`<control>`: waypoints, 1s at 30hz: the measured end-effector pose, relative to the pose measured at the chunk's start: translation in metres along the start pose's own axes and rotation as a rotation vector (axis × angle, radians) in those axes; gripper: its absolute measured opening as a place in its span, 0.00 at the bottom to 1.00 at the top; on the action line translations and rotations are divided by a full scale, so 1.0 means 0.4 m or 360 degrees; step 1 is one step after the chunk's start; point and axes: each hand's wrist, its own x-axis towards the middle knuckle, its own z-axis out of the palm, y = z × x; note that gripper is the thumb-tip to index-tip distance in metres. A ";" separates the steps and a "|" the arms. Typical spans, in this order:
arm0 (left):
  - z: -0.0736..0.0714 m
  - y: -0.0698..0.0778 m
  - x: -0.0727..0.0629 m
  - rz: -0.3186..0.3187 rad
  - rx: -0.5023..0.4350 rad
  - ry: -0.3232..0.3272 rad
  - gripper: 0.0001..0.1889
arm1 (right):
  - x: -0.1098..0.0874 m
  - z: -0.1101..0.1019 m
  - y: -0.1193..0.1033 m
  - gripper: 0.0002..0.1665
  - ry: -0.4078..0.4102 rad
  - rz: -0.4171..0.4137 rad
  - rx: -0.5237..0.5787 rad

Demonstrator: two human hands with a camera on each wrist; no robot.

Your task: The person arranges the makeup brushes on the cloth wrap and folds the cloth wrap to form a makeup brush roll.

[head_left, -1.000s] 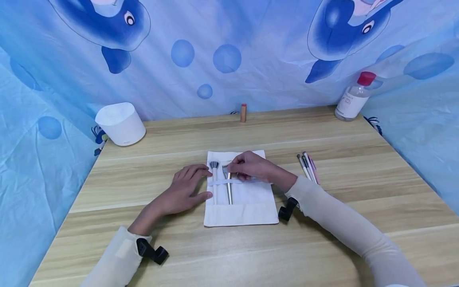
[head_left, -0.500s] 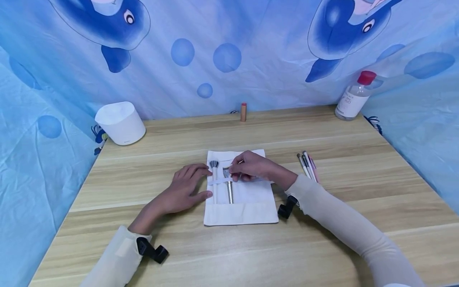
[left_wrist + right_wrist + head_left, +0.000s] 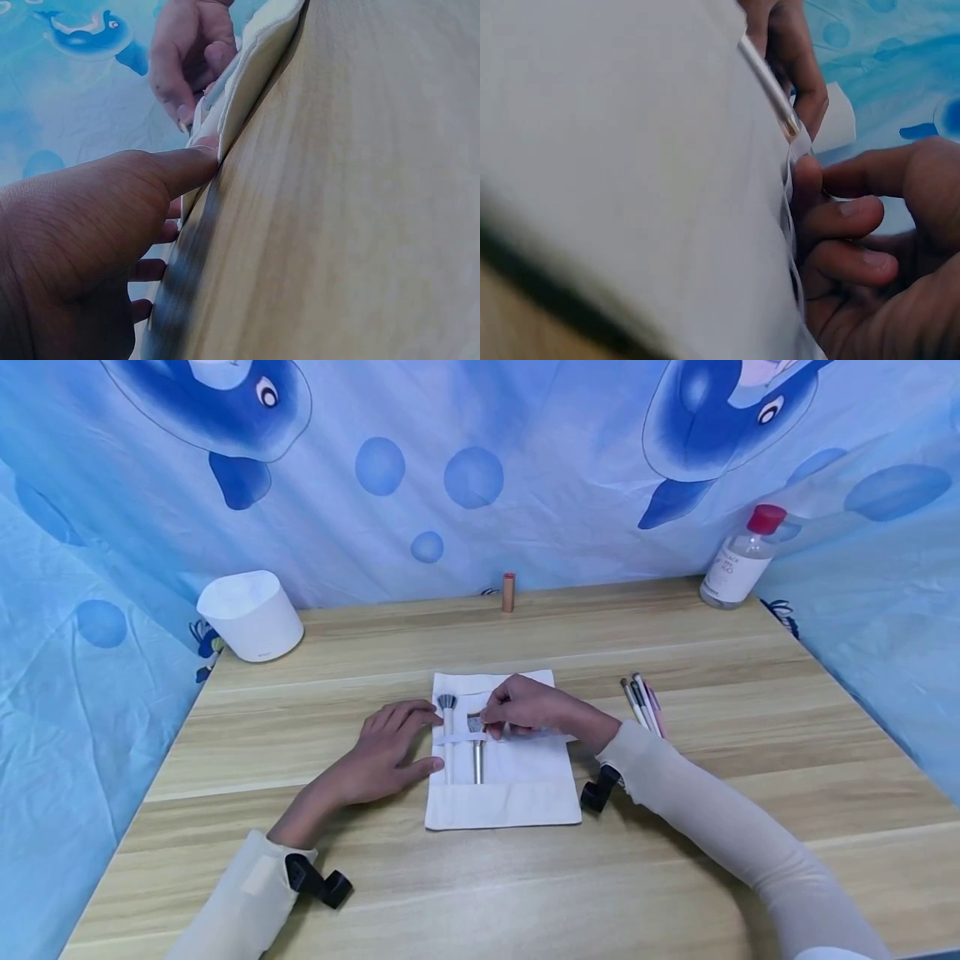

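Note:
A white fabric brush roll (image 3: 528, 768) lies spread on the table, an elastic band (image 3: 459, 738) across it. One makeup brush (image 3: 447, 752) with a flared dark head lies under the band at the left. Beside it is a silver-handled makeup brush (image 3: 478, 763), also under the band, its handle end at the lower flap. My right hand (image 3: 525, 706) pinches this second brush near its head; in the right wrist view the fingers (image 3: 847, 217) hide the exact contact. My left hand (image 3: 393, 752) rests at the roll's left edge, fingers extended, thumb (image 3: 191, 166) touching the fabric.
Several thin brushes (image 3: 643, 706) lie together right of the roll. A small brown tube (image 3: 508, 593) stands at the back edge. A white rounded container (image 3: 251, 617) is back left, and a clear red-capped bottle (image 3: 737, 564) back right. A blue patterned curtain (image 3: 420, 468) surrounds the table.
The silver-handled brush has turned from a slight tilt to nearly straight. My right hand has shifted slightly right along with its head. The left hand stays in place.

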 end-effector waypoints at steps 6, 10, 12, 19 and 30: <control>-0.001 -0.002 0.002 0.0010 -0.0007 0.0030 0.28 | -0.022 -0.013 -0.017 0.10 0.0061 -0.0059 -0.0558; -0.002 -0.001 0.001 0.0008 -0.0018 0.0034 0.28 | -0.043 -0.026 -0.025 0.09 0.0189 -0.0083 -0.0749; -0.002 0.000 0.000 0.0009 -0.0019 0.0024 0.28 | -0.059 -0.041 -0.025 0.10 0.0238 -0.0074 -0.0793; -0.002 0.002 -0.002 -0.0008 -0.0013 -0.0012 0.29 | -0.129 -0.116 -0.025 0.18 0.0387 0.0037 -0.0952; -0.002 0.006 -0.001 -0.0028 -0.0003 -0.0018 0.29 | -0.241 -0.232 0.006 0.12 0.0549 0.0261 -0.1260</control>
